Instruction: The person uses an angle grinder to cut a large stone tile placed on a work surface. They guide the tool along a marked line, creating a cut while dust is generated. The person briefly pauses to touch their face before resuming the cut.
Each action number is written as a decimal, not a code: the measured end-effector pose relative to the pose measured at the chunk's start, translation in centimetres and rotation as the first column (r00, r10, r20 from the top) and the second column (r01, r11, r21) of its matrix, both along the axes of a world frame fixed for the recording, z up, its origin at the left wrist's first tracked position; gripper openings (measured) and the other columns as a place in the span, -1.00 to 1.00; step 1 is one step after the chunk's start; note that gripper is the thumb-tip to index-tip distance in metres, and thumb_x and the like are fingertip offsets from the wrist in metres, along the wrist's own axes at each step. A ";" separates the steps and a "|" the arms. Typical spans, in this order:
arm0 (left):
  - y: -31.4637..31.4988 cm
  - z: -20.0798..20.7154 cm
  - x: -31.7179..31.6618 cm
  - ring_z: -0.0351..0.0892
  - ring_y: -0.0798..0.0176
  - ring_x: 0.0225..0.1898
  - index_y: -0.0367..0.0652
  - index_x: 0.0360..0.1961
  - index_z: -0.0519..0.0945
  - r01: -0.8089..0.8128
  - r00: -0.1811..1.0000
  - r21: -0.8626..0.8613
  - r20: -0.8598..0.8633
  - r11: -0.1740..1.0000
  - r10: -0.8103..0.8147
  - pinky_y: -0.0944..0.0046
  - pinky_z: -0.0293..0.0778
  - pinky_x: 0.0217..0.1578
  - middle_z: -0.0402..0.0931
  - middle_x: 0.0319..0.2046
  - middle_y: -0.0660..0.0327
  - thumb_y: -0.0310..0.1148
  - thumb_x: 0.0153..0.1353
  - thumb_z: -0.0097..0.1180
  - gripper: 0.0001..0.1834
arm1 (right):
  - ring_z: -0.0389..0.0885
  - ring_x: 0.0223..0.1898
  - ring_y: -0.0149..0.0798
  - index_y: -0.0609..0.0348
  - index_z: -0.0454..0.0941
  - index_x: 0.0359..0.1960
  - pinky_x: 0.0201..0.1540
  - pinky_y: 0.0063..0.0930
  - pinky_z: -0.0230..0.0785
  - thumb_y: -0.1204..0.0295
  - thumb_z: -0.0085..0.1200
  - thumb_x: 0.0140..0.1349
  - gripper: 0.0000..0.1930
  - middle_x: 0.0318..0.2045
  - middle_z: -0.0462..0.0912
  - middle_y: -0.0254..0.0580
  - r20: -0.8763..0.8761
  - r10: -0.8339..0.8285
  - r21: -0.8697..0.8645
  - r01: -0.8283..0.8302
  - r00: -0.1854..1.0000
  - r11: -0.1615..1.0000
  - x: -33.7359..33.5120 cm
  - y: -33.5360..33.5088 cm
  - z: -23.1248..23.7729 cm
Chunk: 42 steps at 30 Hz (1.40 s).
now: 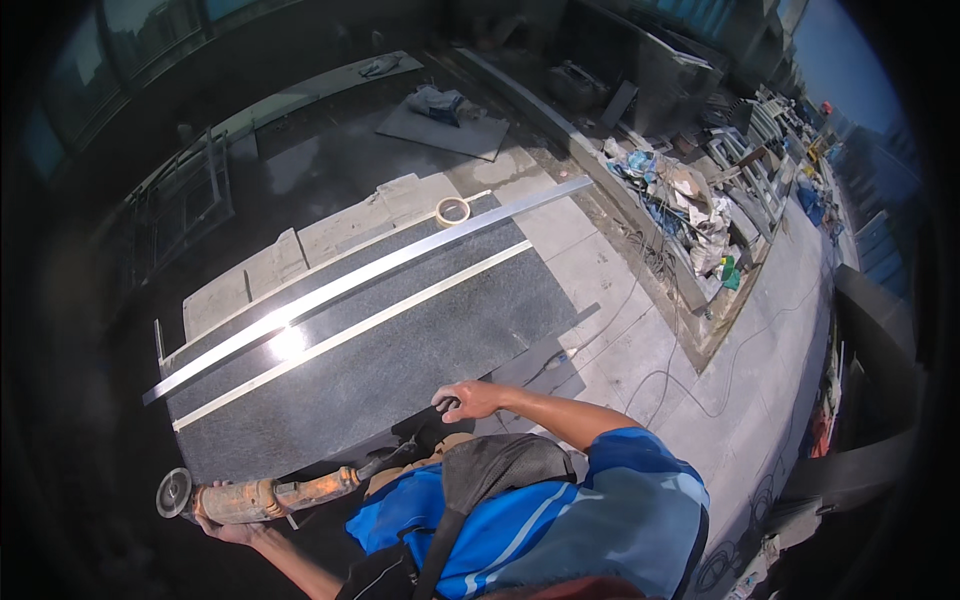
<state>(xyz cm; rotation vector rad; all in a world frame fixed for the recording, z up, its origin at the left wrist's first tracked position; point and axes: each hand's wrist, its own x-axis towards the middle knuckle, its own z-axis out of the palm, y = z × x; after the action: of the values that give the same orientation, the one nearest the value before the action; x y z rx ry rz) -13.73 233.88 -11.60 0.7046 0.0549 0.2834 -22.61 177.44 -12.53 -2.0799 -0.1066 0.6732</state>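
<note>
My left hand point(228, 530) is wrapped round the front of an orange, dust-covered angle grinder point(250, 502) at the lower left. Its round disc point(174, 493) points to the left, beside the near corner of a dark grey stone slab point(400, 350). My right hand point(466, 400) hovers at the slab's near edge, its fingers loosely curled and apart, with nothing visible in them. Across the slab lies a long, shiny metal straightedge point(390, 250). A pale strip of tape point(360, 335) runs roughly parallel to it. A tape roll point(453, 211) rests beyond the straightedge.
Pale slabs point(265, 275) lie behind the dark one. A cable point(610, 325) trails over the paving on the right. Beyond a low kerb point(690, 290) is a heap of rubble and bags point(690, 200). Another board point(445, 132) with a bag lies at the back.
</note>
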 end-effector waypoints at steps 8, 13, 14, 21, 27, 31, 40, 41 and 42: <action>-6.2 13.0 2.3 0.60 -0.07 0.01 -0.31 0.21 0.45 0.289 0.911 0.062 0.289 0.955 -0.295 -0.02 0.58 0.09 0.54 0.00 -0.13 0.04 0.27 0.19 -0.31 | 0.67 0.02 0.11 0.09 0.53 0.20 0.04 -0.06 0.50 0.58 0.21 0.06 -0.42 0.00 0.68 0.12 0.095 0.263 0.142 -0.274 0.960 0.951 -1.7 3.8 -7.1; -7.0 17.0 3.3 0.49 -0.04 0.10 -0.32 0.17 0.46 0.372 0.873 0.098 0.300 0.923 -0.384 0.00 0.52 0.15 0.48 0.02 -0.08 -0.05 0.20 0.28 -0.34 | 0.63 0.02 0.16 0.16 0.65 -0.10 0.10 -0.06 0.47 0.52 0.11 0.08 -0.70 -0.12 0.69 0.13 0.114 0.147 -0.209 -0.121 0.982 0.970 -7.3 0.5 -14.5; -6.3 18.2 3.0 0.48 -0.03 0.11 -0.32 0.17 0.46 0.362 0.877 0.124 0.289 0.924 -0.383 0.00 0.51 0.16 0.46 0.02 -0.07 -0.06 0.20 0.28 -0.35 | 0.63 0.02 0.15 0.15 0.65 -0.13 0.10 -0.06 0.47 0.52 0.09 0.08 -0.72 -0.13 0.68 0.12 0.115 0.136 -0.255 -0.104 0.984 0.961 -8.5 -0.8 -16.0; -3.7 19.3 3.9 0.49 -0.05 0.10 -0.35 0.17 0.45 0.331 0.900 0.139 0.252 0.933 -0.357 -0.04 0.47 0.18 0.47 0.01 -0.05 -0.09 0.11 0.32 -0.30 | 0.64 0.01 0.15 0.25 0.62 -0.13 0.11 -0.04 0.50 0.46 -0.07 0.32 -0.77 -0.10 0.67 0.13 -0.036 -0.206 -0.633 0.137 0.978 0.762 -22.0 -13.6 -19.6; -4.3 14.2 3.4 0.55 -0.11 0.02 -0.34 0.14 0.51 0.266 0.932 0.067 0.236 0.962 -0.275 -0.07 0.52 0.11 0.55 -0.03 -0.07 0.01 0.16 0.27 -0.31 | 0.64 -0.15 0.34 0.31 0.55 -0.15 -0.06 0.13 0.50 0.50 -0.25 0.36 -0.73 -0.17 0.61 0.34 0.694 -0.501 -0.545 0.832 0.517 0.104 -22.5 -29.2 -4.1; -3.8 10.2 3.5 0.59 -0.14 -0.02 -0.34 0.14 0.51 0.176 0.968 0.043 0.171 0.983 -0.181 -0.09 0.53 0.08 0.57 -0.03 -0.13 0.07 0.18 0.23 -0.29 | 0.63 -0.15 0.33 0.25 0.56 -0.08 -0.09 0.14 0.50 0.52 -0.22 0.33 -0.72 -0.13 0.63 0.21 0.932 -0.179 -0.329 0.943 0.315 -0.051 -14.4 -34.0 6.8; 2.3 6.5 -0.9 0.67 -0.16 -0.05 -0.36 0.16 0.53 0.000 1.000 -0.056 0.029 0.998 0.001 -0.11 0.59 0.04 0.61 -0.04 -0.18 0.10 0.11 0.23 -0.22 | 0.62 -0.15 0.17 0.22 0.48 -0.16 -0.10 0.02 0.56 0.56 -0.06 0.24 -0.84 -0.18 0.54 0.02 0.682 -0.052 -0.566 0.572 0.729 0.594 7.3 -3.3 6.8; 3.3 6.2 -1.3 0.67 -0.17 -0.05 -0.36 0.16 0.53 -0.033 0.999 -0.056 0.013 0.998 0.034 -0.11 0.59 0.05 0.61 -0.04 -0.18 0.09 0.11 0.23 -0.22 | 0.60 -0.15 0.14 0.20 0.48 -0.15 -0.10 0.00 0.58 0.56 -0.02 0.21 -0.82 -0.17 0.52 -0.02 0.696 -0.008 -0.526 0.518 0.718 0.675 7.2 -1.1 3.7; 4.3 5.8 -1.8 0.67 -0.17 -0.05 -0.36 0.16 0.53 -0.073 0.997 -0.052 0.002 0.996 0.074 -0.12 0.58 0.05 0.61 -0.04 -0.18 0.09 0.11 0.23 -0.22 | 0.60 -0.16 0.13 0.20 0.48 -0.15 -0.10 -0.01 0.59 0.56 -0.01 0.19 -0.81 -0.17 0.51 -0.03 0.720 0.044 -0.494 0.467 0.692 0.734 7.2 1.1 2.3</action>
<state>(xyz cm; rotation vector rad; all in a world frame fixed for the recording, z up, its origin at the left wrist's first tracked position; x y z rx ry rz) -15.55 238.17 -5.75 0.6513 0.0841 0.3527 -15.37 178.57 -10.21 -2.8802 -0.0270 -0.3591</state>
